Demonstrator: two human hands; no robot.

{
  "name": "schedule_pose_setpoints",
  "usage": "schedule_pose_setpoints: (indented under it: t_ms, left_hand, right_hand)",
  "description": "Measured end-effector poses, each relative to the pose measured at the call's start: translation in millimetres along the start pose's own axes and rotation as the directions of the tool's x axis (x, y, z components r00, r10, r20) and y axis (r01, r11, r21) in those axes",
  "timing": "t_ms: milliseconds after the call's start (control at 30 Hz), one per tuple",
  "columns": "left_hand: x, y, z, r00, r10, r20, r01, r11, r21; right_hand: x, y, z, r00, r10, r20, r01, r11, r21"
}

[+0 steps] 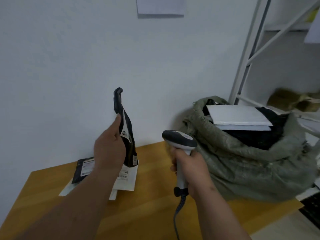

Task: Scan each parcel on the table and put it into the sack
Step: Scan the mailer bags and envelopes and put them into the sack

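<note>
My left hand (110, 146) grips a black soft parcel (127, 135) and holds it upright above the wooden table (155, 213), edge-on to me, with a white label along its side. My right hand (192, 172) grips the handle of a grey-and-white barcode scanner (180, 138), whose head sits to the right of the parcel. On the table under my left arm lie another black parcel (83, 168) with a label and some white parcels (126, 181). The open green woven sack (242, 163) stands at the right, holding white and black parcels.
A white wall runs behind the table, with a sheet of paper (160, 6) pinned high up. A white metal shelf frame (245, 66) stands at the right behind the sack. The scanner's coiled cable (178, 210) hangs over the table's front.
</note>
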State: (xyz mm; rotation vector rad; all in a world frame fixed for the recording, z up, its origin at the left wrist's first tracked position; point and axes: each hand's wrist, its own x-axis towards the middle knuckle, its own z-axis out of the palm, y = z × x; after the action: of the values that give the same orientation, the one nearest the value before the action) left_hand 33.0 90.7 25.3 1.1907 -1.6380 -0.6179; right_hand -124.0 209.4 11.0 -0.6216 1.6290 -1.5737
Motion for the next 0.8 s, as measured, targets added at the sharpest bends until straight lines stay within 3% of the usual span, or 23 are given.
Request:
schedule_pose_setpoints:
  t_ms: [100, 200, 300, 400, 500, 633, 700, 733, 800]
  left_hand:
    - [13, 31, 17, 0.989, 0.148, -0.025, -0.146, 0.988, 0.054]
    - [29, 75, 47, 0.934, 0.352, -0.058, -0.345, 0.933, 0.101]
    - [38, 128, 85, 0.879, 0.473, -0.062, -0.473, 0.881, 0.02]
    - [34, 185, 130, 0.824, 0.567, -0.014, -0.566, 0.82, -0.084]
    - [16, 232, 175, 0.731, 0.676, 0.092, -0.672, 0.737, -0.07]
    - [-16, 251, 229, 0.647, 0.588, 0.485, -0.681, 0.732, 0.021]
    - [-30, 243, 252, 0.511, 0.492, 0.705, -0.691, 0.723, -0.003]
    - [-36, 238, 261, 0.445, 0.416, 0.793, -0.713, 0.701, 0.032]
    - [-45, 229, 271, 0.404, 0.174, 0.898, -0.734, 0.648, 0.205]
  right_hand:
    - [-1, -23, -26, 0.996, -0.08, -0.03, 0.08, 0.997, -0.005]
    - [3, -43, -59, 0.989, -0.14, -0.057, 0.141, 0.99, 0.012]
    - [9, -63, -99, 0.982, -0.172, -0.079, 0.174, 0.984, 0.023]
    - [13, -84, -149, 0.973, -0.187, -0.133, 0.195, 0.98, 0.048]
    - [16, -99, -197, 0.962, -0.194, -0.191, 0.215, 0.972, 0.097]
    - [22, -99, -249, 0.935, -0.196, -0.294, 0.243, 0.961, 0.13]
    - [24, -93, -269, 0.928, -0.191, -0.321, 0.248, 0.958, 0.146]
    - [25, -89, -278, 0.926, -0.185, -0.33, 0.244, 0.959, 0.147]
    - [27, -83, -290, 0.929, -0.158, -0.334, 0.214, 0.967, 0.138]
